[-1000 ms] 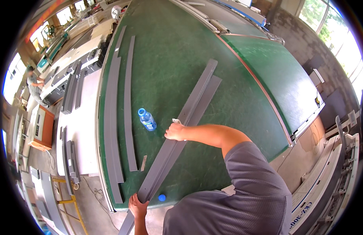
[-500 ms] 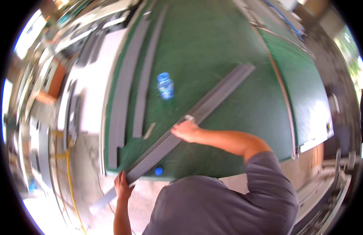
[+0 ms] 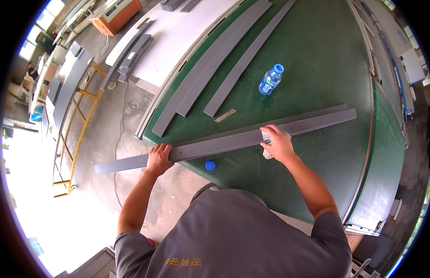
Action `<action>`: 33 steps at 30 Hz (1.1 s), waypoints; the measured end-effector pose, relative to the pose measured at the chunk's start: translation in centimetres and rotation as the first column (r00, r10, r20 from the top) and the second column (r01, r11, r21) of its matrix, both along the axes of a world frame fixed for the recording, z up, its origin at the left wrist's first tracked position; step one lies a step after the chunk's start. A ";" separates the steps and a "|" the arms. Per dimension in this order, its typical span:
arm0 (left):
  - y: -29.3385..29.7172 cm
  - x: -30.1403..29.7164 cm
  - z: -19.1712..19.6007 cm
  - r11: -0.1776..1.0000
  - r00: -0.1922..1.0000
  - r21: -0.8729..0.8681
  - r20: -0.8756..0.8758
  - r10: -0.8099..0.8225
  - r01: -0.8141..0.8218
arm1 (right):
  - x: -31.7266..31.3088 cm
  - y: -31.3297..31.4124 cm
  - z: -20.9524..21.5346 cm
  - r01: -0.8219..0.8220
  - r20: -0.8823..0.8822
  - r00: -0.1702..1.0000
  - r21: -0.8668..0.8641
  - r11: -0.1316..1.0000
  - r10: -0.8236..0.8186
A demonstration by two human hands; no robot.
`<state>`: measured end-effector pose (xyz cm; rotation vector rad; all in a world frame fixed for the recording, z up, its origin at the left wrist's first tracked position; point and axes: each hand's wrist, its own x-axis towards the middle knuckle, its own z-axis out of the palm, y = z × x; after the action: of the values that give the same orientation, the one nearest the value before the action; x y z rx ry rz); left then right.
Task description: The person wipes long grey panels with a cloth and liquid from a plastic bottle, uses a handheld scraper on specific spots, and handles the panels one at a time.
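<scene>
A long grey grooved profile strip point(image 3: 224, 145) lies slantwise over the table's near corner, its left end sticking out past the edge. My left hand point(image 3: 159, 160) is closed around it close to that edge. Pinched in my right hand point(image 3: 279, 144) is a crumpled white cloth point(image 3: 267, 150), pressed against the strip right of its middle; the fingers partly hide the cloth. Beyond the strip stands an uncapped clear bottle point(image 3: 270, 81) with a blue label. Its likely cap, a small blue disc point(image 3: 210, 165), rests on the near side.
More grey strips point(image 3: 210, 69) lie along the left side of the green table point(image 3: 326, 60). A short flat piece point(image 3: 225, 116) is near their ends. At left are a white-topped table point(image 3: 154, 55), a yellow-framed rack point(image 3: 80, 125) and a cable point(image 3: 123, 116) on the floor.
My view has turned, so the table and strips look rotated and the bottle sits farther right. Along the strip, my right hand with the cloth has shifted somewhat toward the far end.
</scene>
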<state>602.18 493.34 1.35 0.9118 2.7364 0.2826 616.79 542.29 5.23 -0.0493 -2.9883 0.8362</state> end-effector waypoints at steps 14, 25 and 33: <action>8.9 6.9 0.1 0.935 0.946 0.285 0.182 -0.267 0.209 | 7.3 0.5 -2.2 0.426 0.131 0.903 -0.383 0.820 -0.408; 10.2 9.3 -1.7 0.889 0.964 0.437 0.151 -0.219 0.133 | -15.0 9.7 -6.9 0.583 -0.081 0.758 -0.361 0.728 -0.647; 13.1 7.3 7.7 0.790 0.966 0.599 0.258 -0.036 -0.130 | -18.7 11.9 -5.3 0.349 -0.225 0.771 -0.633 0.691 -0.595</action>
<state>609.52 506.42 9.04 0.8592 2.4371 1.2674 598.10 554.23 -0.09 -0.5787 -2.0699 1.3891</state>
